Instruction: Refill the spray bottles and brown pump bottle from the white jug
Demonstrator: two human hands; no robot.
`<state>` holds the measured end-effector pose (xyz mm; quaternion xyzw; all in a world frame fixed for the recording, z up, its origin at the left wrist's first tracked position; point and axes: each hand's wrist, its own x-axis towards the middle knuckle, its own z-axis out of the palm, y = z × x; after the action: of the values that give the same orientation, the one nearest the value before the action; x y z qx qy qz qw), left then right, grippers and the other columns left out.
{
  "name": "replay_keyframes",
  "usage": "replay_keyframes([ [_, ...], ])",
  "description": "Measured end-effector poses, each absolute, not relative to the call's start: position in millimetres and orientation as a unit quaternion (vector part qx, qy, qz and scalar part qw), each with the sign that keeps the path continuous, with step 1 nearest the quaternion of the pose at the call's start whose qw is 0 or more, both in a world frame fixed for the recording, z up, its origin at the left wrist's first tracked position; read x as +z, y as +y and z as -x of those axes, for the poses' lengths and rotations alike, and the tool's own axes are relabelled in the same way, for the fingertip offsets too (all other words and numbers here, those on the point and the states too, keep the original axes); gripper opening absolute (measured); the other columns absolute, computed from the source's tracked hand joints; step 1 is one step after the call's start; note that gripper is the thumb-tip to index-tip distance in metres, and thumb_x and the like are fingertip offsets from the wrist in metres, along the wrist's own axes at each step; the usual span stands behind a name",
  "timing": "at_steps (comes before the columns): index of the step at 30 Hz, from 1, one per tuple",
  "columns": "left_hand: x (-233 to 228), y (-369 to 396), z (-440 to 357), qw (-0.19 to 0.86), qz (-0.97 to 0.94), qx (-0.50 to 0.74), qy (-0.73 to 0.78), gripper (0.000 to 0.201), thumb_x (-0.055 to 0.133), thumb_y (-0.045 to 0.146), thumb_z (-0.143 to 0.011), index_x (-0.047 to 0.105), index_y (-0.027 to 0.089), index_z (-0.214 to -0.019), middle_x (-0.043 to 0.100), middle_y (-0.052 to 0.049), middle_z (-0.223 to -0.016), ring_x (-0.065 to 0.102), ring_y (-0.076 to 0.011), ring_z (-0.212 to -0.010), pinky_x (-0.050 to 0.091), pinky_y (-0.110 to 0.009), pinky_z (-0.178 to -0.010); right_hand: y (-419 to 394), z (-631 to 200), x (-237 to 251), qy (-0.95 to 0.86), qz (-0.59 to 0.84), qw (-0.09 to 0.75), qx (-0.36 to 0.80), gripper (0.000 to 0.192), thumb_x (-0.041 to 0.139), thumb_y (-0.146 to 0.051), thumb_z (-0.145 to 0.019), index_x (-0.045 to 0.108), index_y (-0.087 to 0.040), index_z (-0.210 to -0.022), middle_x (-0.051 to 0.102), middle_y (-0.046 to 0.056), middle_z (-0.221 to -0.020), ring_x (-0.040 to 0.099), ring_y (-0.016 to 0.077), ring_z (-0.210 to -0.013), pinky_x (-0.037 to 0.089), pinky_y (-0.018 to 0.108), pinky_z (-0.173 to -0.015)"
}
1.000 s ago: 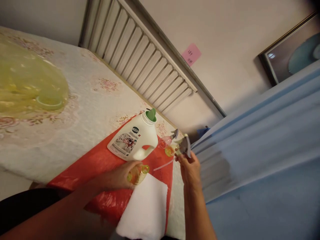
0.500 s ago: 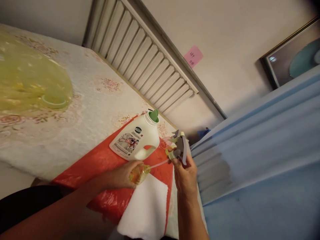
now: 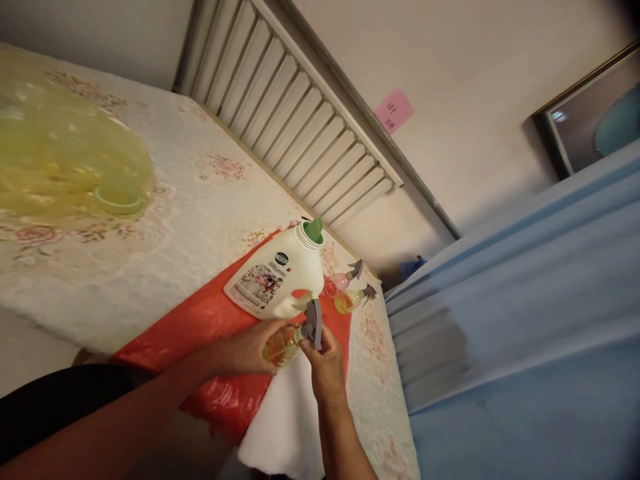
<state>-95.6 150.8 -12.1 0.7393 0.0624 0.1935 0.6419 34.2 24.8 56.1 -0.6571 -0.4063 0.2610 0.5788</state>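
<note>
My left hand (image 3: 255,345) is wrapped round a small clear spray bottle (image 3: 281,348) of yellowish liquid, tilted to the right. My right hand (image 3: 325,360) grips the grey trigger spray head (image 3: 311,325), which sits against the bottle's neck. Whether the thread has caught I cannot tell. Just beyond stands a large white detergent jug (image 3: 273,273) with a flowered label and a green spout in its uncapped mouth. Two more spray bottles are to the right of the jug: a pink one (image 3: 337,285) and a yellow one (image 3: 347,302), both with grey trigger heads.
A red plastic sheet (image 3: 200,320) and a white cloth (image 3: 287,427) lie under my hands on the flowered tablecloth (image 3: 200,220). A yellow plastic bag (image 3: 65,147) is at the left. Behind are a radiator (image 3: 295,113) and a blue curtain (image 3: 500,300).
My right hand has moved left and brought the spray head with its tube to the bottle. The tube has gone into the bottle. The yellow bottle behind now shows more fully.
</note>
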Motion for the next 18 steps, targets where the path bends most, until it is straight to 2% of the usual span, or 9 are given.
replay_keyframes([
  [7, -13.9, 150.1, 93.0, 0.635, -0.742, 0.202, 0.072, 0.082, 0.074, 0.025, -0.065, 0.043, 0.029, -0.141, 0.056, -0.006, -0.141, 0.052, -0.0302, -0.129, 0.045, -0.039, -0.106, 24.7, -37.5, 51.6, -0.409, 0.655, 0.586, 0.246, 0.025, 0.079, -0.026, -0.071, 0.069, -0.021, -0.093, 0.069, 0.000, -0.089, 0.062, 0.0184, -0.086, 0.049, 0.030, -0.080],
  [13, -7.7, 147.3, 91.1, 0.614, -0.756, 0.203, 0.102, 0.073, 0.075, 0.023, -0.061, 0.051, 0.025, -0.130, 0.062, -0.006, -0.129, 0.057, -0.0301, -0.121, 0.046, -0.040, -0.103, 30.8, -27.0, 52.8, -0.379, 0.699, 0.584, 0.163, 0.025, 0.081, -0.023, -0.066, 0.063, -0.021, -0.082, 0.065, -0.003, -0.079, 0.060, 0.0161, -0.077, 0.048, 0.028, -0.074],
  [18, -5.5, 146.8, 91.5, 0.612, -0.758, 0.202, 0.099, 0.073, 0.072, 0.019, -0.061, 0.050, 0.023, -0.131, 0.061, -0.007, -0.129, 0.057, -0.0294, -0.121, 0.047, -0.039, -0.101, 30.2, -27.8, 56.2, -0.403, 0.677, 0.586, 0.189, 0.025, 0.080, -0.025, -0.067, 0.065, -0.020, -0.087, 0.065, -0.001, -0.082, 0.060, 0.0172, -0.079, 0.048, 0.028, -0.076],
])
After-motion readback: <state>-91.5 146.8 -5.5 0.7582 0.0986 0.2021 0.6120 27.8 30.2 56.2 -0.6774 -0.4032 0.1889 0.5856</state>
